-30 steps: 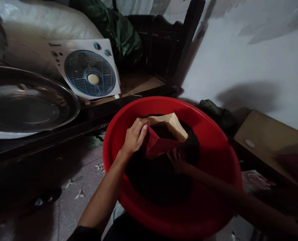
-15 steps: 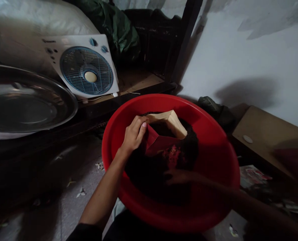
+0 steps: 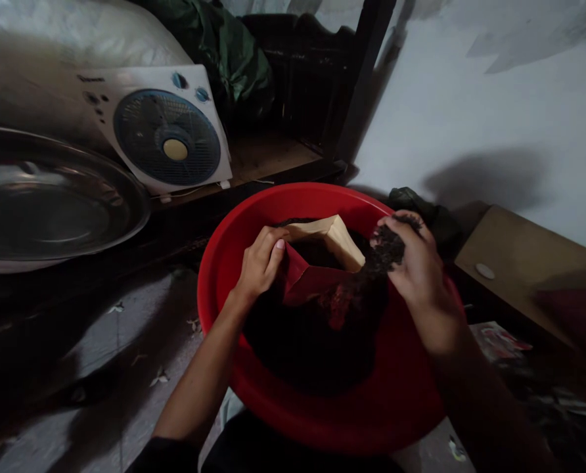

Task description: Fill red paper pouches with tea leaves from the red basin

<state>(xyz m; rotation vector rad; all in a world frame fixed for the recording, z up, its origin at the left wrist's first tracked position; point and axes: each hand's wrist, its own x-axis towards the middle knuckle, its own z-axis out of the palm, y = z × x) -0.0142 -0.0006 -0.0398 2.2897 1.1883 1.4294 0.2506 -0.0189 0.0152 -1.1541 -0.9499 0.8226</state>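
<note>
At the centre of the frame, the rim of a red paper bag (image 3: 317,279) with a tan lining is pinched by the left hand (image 3: 259,266), apparently so that its mouth is kept open and upright amid the dark loose leaves (image 3: 307,341) heaped in the red basin (image 3: 401,401). Just right of the bag's mouth, a clump of the same dark leaves is cupped in the closed right hand (image 3: 418,276), seemingly raised there for dropping in. A box fan (image 3: 167,135) and a metal tray (image 3: 51,197) are seen at the upper left.
</note>
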